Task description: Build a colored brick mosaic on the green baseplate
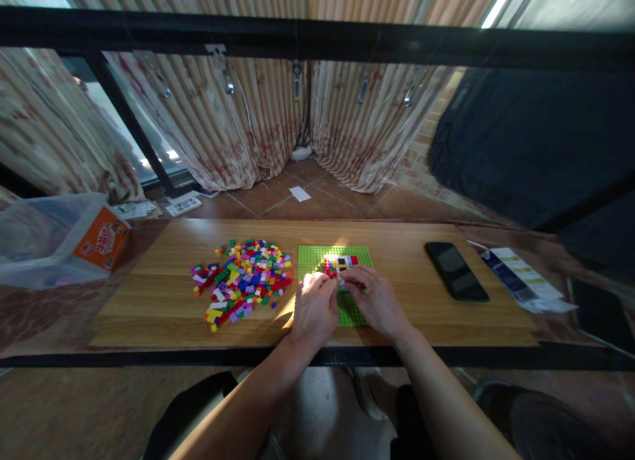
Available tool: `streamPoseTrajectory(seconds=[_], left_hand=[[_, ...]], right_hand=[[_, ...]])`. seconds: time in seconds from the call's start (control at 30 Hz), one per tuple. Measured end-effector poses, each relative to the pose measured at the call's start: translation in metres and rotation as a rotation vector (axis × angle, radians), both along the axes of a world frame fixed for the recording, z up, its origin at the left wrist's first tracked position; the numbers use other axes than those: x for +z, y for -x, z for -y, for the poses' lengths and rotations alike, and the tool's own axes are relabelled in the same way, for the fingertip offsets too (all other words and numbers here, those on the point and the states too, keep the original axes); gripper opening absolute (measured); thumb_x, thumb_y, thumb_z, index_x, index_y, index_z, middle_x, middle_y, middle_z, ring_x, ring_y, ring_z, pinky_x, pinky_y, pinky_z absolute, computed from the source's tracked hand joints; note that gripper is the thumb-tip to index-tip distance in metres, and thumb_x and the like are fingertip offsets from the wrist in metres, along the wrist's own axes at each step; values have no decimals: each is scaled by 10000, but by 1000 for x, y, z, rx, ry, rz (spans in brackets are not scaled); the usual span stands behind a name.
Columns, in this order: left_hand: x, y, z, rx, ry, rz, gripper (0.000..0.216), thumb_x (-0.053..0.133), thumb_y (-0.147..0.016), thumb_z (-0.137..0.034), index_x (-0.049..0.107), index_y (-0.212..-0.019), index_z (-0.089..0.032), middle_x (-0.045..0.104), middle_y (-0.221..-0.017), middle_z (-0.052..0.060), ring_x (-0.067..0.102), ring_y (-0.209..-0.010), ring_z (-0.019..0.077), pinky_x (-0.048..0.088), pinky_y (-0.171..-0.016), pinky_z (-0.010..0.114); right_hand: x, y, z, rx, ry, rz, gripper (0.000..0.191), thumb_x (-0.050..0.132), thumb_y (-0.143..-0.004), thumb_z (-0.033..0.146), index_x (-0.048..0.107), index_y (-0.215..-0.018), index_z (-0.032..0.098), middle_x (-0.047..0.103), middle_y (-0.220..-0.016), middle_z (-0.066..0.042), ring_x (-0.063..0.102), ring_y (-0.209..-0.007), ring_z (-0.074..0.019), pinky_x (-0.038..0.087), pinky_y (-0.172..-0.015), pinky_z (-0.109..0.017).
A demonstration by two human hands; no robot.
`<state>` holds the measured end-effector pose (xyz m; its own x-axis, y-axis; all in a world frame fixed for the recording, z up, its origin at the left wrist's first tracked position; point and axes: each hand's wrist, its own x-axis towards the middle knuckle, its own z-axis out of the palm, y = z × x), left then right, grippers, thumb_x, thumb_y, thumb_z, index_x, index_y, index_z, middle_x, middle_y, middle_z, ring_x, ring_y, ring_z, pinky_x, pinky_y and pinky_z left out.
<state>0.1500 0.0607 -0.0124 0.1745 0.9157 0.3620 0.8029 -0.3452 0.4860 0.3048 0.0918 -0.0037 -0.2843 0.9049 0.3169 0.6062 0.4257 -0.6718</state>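
A green studded baseplate (308, 253) lies on the wooden board, partly hidden under my hands. On it is a small build of red, white, black and yellow toy bricks (347, 261). My left hand (315, 308) rests over the plate's near left part, fingers curled together at the near edge of the build. My right hand (376, 297) comes in from the right, thumb and fingers pinched close to the left fingertips. Whatever sits between the fingertips is too small and covered to name. Left of the plate spreads a pile of loose colourful toy bricks (253, 278).
A black phone (456, 271) lies on the right of the wooden board (397, 238), with printed papers (520, 275) beyond it. At far left stands a clear plastic bin (54, 238) with an orange label. A dark bar (317, 36) crosses above, before curtains (248, 122).
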Motion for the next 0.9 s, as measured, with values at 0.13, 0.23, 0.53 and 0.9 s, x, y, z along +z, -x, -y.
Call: streamPoseTrajectory(seconds=[0.13,0.23,0.53,0.9], left_hand=[[0,-1,2,-2,-13,-9,235,470,-930,-155,669,-1046,-200,647,-988,56,551,-932,214,448,-817,359],[0,-2,3,-12,0,-21,240,479,-914,-147,666,-1058,-188,647,-1016,60,562,-926,213,456,-810,360],[-1,-6,5,19,10,-15,305,466,-903,-132,667,-1127,-182,654,-1003,67,584,-932,218,468,-815,371],[1,-7,4,11,22,-22,279,469,-898,-124,676,-1070,-196,644,-964,54,582,-917,210,447,-817,376]], right_hand=[[-1,0,0,-6,-3,-4,275,522,-865,116,729,-980,256,714,-1015,-50,656,-938,-202,517,-857,-367],[-1,0,0,-12,-4,-13,257,522,-869,123,726,-959,252,717,-1014,-48,659,-941,-202,517,-858,-361],[-1,-2,0,-165,-49,-61,201,517,-894,219,717,-911,223,721,-946,-78,665,-872,-220,519,-789,-364],[-4,1,-2,-346,101,-75,155,621,-790,308,713,-828,189,679,-864,-74,632,-727,-197,497,-723,-358]])
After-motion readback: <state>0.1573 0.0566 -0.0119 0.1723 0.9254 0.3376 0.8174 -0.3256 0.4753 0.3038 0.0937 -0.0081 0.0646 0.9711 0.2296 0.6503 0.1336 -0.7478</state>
